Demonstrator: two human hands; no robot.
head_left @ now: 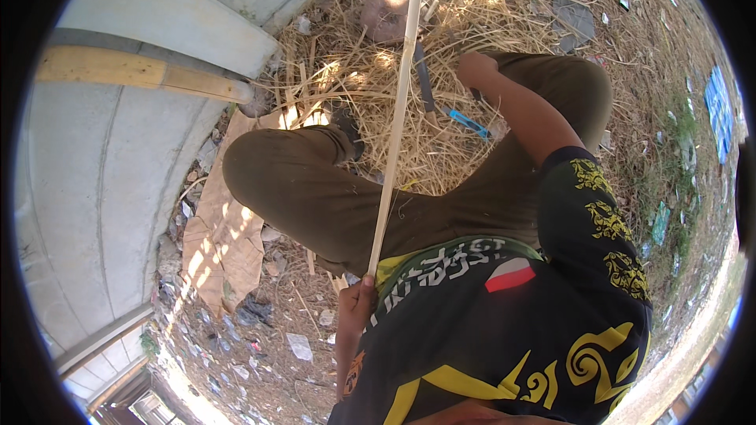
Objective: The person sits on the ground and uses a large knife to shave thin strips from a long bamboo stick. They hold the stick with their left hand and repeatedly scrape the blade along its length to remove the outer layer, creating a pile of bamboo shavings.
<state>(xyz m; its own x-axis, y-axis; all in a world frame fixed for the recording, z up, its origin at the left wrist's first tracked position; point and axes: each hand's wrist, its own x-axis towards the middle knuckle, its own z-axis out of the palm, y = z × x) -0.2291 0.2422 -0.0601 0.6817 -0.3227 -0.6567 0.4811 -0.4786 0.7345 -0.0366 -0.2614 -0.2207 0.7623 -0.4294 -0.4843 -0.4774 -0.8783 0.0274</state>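
Pale strip [398,118] extends forward from gripping left hand [357,304] — right hand [477,72] curled (contents unclear).

left fisheye, head-worn | faces down | close above torso [465,330] | ground [646,118] farther off

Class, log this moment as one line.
left hand: gripping long pale wood-like strip near lower end | right hand: curled shut, contents unclear | light-blue slim plastic tool: on dry yellow straw

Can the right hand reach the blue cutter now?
Probably yes: the right hand is close and the blue cutter lies uncovered on the straw, though that hand seems to grip something dark.
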